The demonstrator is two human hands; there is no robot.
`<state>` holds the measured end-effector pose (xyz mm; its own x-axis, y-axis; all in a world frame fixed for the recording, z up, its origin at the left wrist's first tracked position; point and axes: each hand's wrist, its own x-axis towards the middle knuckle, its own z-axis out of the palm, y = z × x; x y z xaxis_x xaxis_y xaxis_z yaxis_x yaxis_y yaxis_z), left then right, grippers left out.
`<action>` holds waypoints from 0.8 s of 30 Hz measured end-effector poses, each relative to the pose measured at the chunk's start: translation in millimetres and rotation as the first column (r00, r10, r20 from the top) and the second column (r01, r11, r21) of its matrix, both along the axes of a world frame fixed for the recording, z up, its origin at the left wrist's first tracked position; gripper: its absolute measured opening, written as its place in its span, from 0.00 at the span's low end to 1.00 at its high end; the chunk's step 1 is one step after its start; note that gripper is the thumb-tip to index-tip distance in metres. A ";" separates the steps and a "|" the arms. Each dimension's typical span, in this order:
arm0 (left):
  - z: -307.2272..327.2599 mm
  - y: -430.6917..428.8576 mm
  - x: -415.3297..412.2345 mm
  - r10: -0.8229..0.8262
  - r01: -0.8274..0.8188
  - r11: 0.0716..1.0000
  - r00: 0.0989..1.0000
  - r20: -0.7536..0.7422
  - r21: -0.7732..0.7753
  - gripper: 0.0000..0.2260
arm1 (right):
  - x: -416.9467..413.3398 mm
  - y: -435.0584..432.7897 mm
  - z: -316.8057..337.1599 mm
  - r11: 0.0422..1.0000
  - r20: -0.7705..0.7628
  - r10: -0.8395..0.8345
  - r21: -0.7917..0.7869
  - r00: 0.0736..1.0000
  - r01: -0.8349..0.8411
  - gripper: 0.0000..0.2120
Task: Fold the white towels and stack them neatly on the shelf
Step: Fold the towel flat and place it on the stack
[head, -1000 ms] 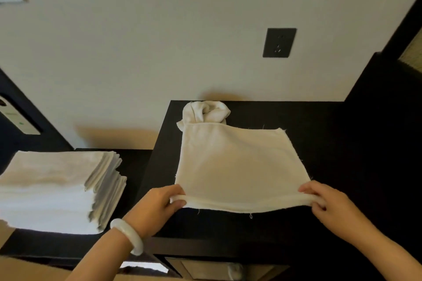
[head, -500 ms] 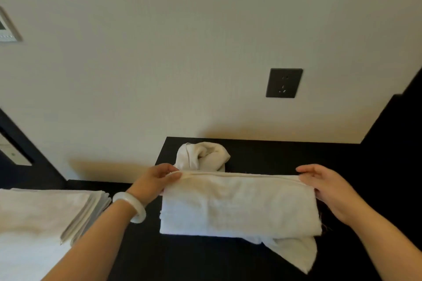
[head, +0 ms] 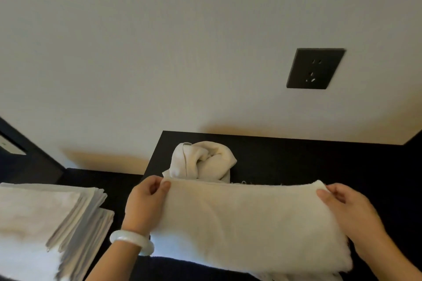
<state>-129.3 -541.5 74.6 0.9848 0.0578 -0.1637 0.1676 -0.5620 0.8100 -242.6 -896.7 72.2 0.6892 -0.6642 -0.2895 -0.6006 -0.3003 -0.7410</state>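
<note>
Two hands grip the white towel (head: 246, 221) by its far corners, left hand (head: 146, 203) and right hand (head: 349, 212) well apart. A second ago it lay as a flat square; now it is a doubled band on the black desk (head: 308, 157), so I judge one fold done. A crumpled towel (head: 203, 162) sits just behind its far edge, with bare desk to the right and the folded stack (head: 45, 219) to the left.
</note>
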 end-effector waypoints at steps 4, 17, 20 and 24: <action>-17.1 -11.1 10.0 -0.008 0.015 0.992 0.998 -0.060 0.123 0.05 | 9.1 8.8 -18.2 0.989 -0.090 0.036 -0.140 0.995 -0.049 0.03; -51.7 -87.7 -64.4 -0.683 0.412 0.604 0.709 0.176 0.683 0.22 | 11.1 131.0 -28.9 0.510 -0.310 0.679 -0.453 0.666 -0.731 0.28; -62.1 -70.4 -58.6 -0.649 0.393 0.568 0.755 0.099 0.724 0.25 | 10.8 104.2 -45.8 0.535 -0.354 0.628 -0.451 0.693 -0.715 0.44; -67.1 -42.3 -44.8 -0.525 0.322 0.556 0.851 0.022 0.766 0.29 | -2.6 55.8 -41.8 0.589 -0.435 0.477 -0.486 0.764 -0.645 0.43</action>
<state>-174.0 -583.8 7.5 0.9246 -0.3790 -0.0387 -0.3743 -0.9226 0.0929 -245.2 -840.9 30.4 0.9477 -0.2515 -0.1963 -0.2831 -0.9467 -0.1538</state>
